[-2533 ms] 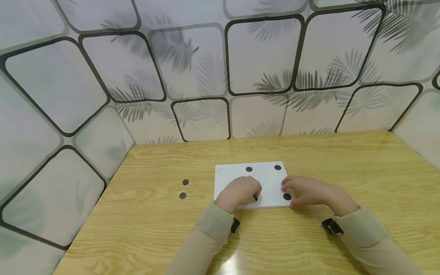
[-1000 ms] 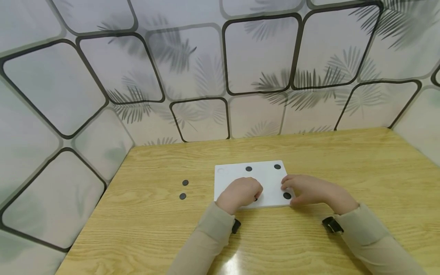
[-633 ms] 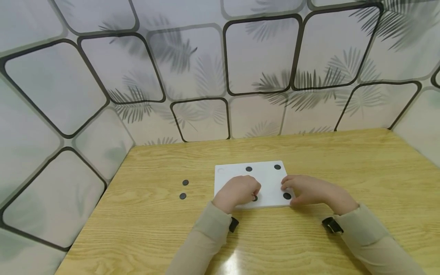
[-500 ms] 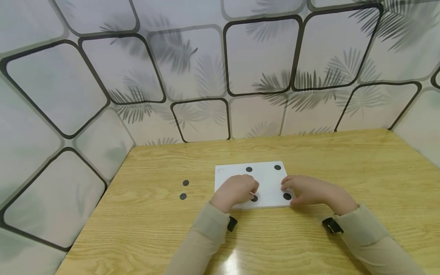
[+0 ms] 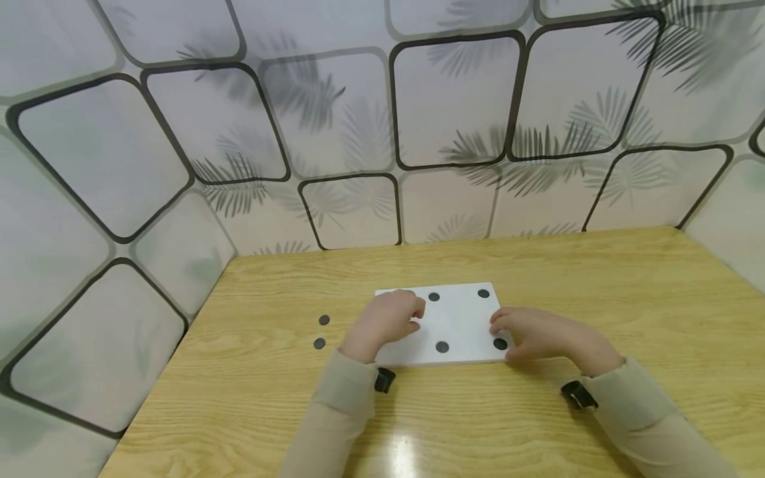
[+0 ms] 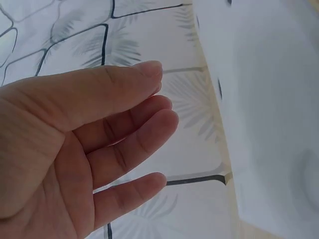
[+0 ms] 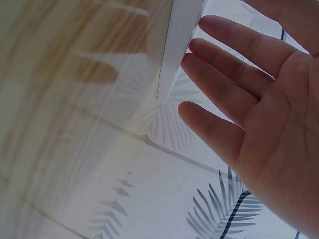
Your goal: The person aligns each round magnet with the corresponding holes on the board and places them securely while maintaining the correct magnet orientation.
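Note:
A flat white rectangular board (image 5: 463,322) lies on the table with several black discs set on it, among them a front-middle disc (image 5: 442,346) and a back-right disc (image 5: 483,293). Over the board's left part hovers my left hand (image 5: 385,322), its fingers loosely bent with nothing between them. In the left wrist view the thumb and fingertips are apart, and a faint round recess (image 6: 310,174) shows in the board. My right hand (image 5: 538,332) touches the board's right edge beside the front-right disc (image 5: 500,344); its fingers look nearly straight in the right wrist view.
Two loose black discs, a rear one (image 5: 324,320) and a front one (image 5: 319,343), lie on the wooden table (image 5: 251,398) left of the board. A patterned wall covering (image 5: 346,206) rises behind and beside the table.
My left hand has let go of the front-middle disc, which now lies uncovered on the board. That hand has moved left and back. The right hand stays at the board's edge.

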Available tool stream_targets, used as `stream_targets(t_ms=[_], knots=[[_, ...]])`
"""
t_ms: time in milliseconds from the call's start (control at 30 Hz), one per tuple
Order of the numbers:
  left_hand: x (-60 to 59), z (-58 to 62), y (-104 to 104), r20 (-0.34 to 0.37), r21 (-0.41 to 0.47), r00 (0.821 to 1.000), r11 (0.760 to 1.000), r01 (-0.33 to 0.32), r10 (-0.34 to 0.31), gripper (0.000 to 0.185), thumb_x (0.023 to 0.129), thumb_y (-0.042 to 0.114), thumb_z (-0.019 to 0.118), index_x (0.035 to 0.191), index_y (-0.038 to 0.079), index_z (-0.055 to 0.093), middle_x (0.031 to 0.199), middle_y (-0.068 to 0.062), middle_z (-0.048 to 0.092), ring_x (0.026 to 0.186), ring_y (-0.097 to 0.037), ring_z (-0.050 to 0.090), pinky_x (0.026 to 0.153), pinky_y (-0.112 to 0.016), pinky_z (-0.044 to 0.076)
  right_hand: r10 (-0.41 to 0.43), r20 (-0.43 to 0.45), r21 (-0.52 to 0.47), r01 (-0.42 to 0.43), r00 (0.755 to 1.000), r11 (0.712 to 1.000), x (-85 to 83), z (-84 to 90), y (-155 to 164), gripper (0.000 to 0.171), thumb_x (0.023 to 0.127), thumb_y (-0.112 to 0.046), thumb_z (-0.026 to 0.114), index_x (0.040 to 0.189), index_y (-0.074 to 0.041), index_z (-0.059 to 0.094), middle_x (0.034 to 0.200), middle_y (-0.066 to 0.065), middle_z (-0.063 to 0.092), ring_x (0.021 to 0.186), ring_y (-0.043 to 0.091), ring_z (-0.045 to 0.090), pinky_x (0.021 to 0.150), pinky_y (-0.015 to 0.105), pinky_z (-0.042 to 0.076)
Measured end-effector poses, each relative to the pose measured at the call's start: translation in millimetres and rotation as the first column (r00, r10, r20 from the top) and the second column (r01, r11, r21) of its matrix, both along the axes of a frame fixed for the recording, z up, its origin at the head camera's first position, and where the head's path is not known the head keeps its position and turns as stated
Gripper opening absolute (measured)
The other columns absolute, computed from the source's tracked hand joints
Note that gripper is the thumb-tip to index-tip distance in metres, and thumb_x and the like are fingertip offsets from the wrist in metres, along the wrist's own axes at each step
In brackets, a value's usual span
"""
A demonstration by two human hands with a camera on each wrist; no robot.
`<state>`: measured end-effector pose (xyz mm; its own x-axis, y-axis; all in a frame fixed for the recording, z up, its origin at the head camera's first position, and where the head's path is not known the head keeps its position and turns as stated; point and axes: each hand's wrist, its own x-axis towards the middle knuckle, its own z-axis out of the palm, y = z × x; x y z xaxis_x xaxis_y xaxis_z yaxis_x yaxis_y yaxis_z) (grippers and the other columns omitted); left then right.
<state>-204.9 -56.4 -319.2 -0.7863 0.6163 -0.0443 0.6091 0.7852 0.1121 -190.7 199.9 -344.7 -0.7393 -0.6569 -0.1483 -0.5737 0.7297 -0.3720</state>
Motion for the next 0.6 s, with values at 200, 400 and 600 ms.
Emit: stream_targets(t_ms=[200, 400, 600], knots=[[-3.1, 5.5, -11, 0.024, 0.044, 0.998, 0.998, -0.055, 0.054, 0.011, 0.080, 0.016, 0.065, 0.089, 0.009, 0.064, 0.082, 0.001, 0.059, 0.067, -0.010, 0.050, 0.060, -0.024, 0.042, -0.008, 0.004, -0.002, 0.008, 1.000, 1.000, 0.4, -0.4, 0, 0.038, 0.070, -0.014, 0.071, 0.104, 0.000, 0.061, 0.112, 0.012, 0.052, 0.102, 0.030, 0.051, 0.086, 0.045, 0.039], [-5.5, 10.3, -26, 0.010, 0.073, 0.995, 0.992, -0.099, 0.099, 0.015, 0.080, 0.015, 0.065, 0.092, 0.007, 0.063, 0.080, 0.001, 0.056, 0.069, -0.013, 0.050, 0.063, -0.026, 0.042, -0.008, -0.004, -0.004, 0.008, 1.000, 1.000, 0.4, -1.0, 0, 0.038, 0.069, -0.013, 0.071, 0.103, 0.000, 0.062, 0.112, 0.012, 0.053, 0.101, 0.030, 0.051, 0.085, 0.044, 0.039], [-8.1, 10.8, -38, 0.007, 0.113, 0.993, 0.987, -0.118, 0.118, 0.015, 0.080, 0.014, 0.065, 0.092, 0.006, 0.062, 0.080, 0.000, 0.056, 0.071, -0.013, 0.050, 0.065, -0.027, 0.042, -0.015, -0.004, 0.002, 0.015, 1.000, 1.000, 0.7, -1.4, 0, 0.037, 0.070, -0.013, 0.071, 0.103, 0.000, 0.061, 0.113, 0.013, 0.052, 0.102, 0.031, 0.050, 0.086, 0.045, 0.039]])
